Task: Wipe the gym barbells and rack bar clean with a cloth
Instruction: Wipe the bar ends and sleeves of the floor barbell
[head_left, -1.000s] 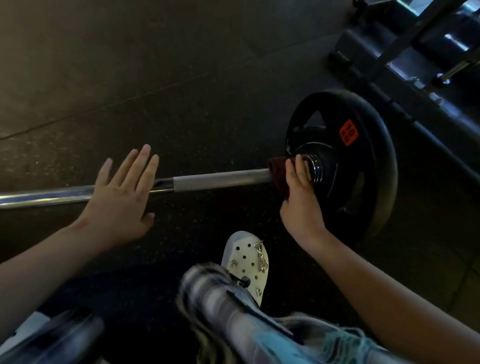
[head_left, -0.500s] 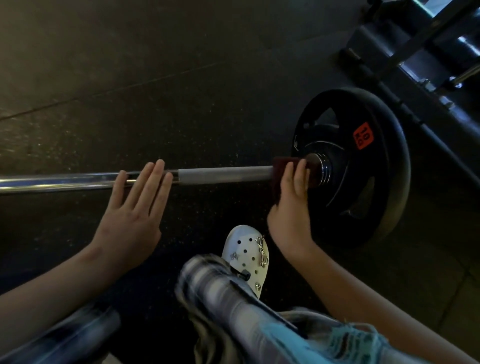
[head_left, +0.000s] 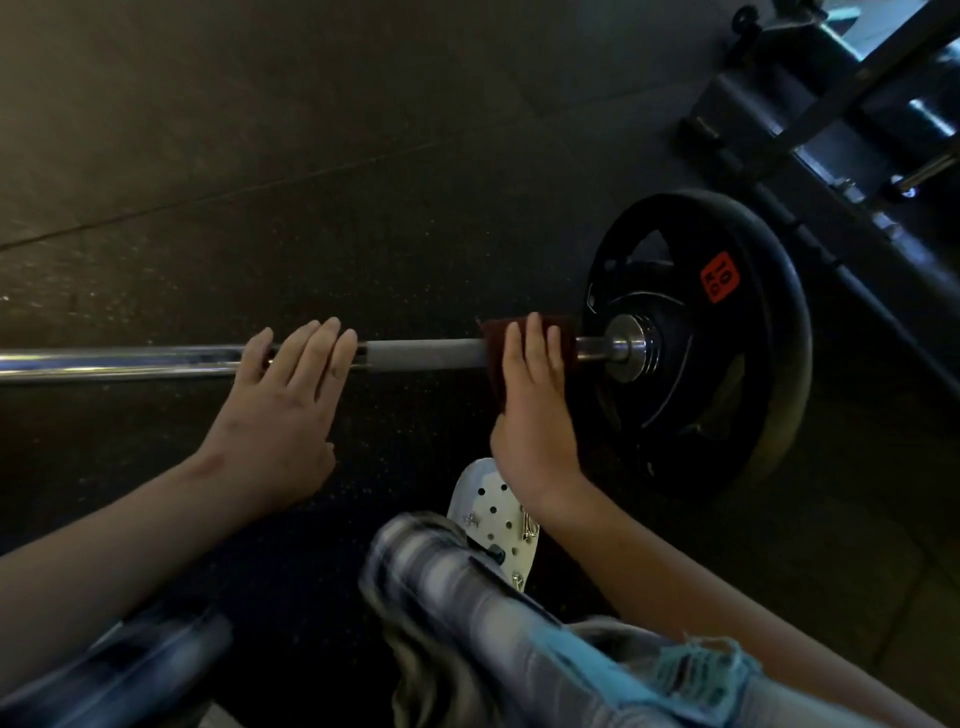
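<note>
The barbell (head_left: 119, 358) gleams chrome-silver at the left of the frame and turns matte grey at centre. The cloth (head_left: 498, 338) is dark maroon. The weight plate (head_left: 753, 364) at right is black, with an orange-red label (head_left: 719, 277) lettered in black. The floor (head_left: 311, 234) is dark charcoal, finely speckled. At lower centre the shoe (head_left: 493, 509) is white, dotted with dark holes. The trousers (head_left: 467, 597) are grey-blue plaid.

This is a gym, seen low down at floor level. The floor (head_left: 311, 130) is dark speckled rubber matting laid in large tiles with a seam running across it, and on it lies a long chrome barbell (head_left: 130, 358) loaded with a black weight plate (head_left: 753, 364) that carries an orange label (head_left: 719, 277) reading 10 KG. Just beyond the plate, at the upper right, stands the heavy steel frame (head_left: 826, 156) of a piece of training equipment, bolted together from dark beams.
</note>
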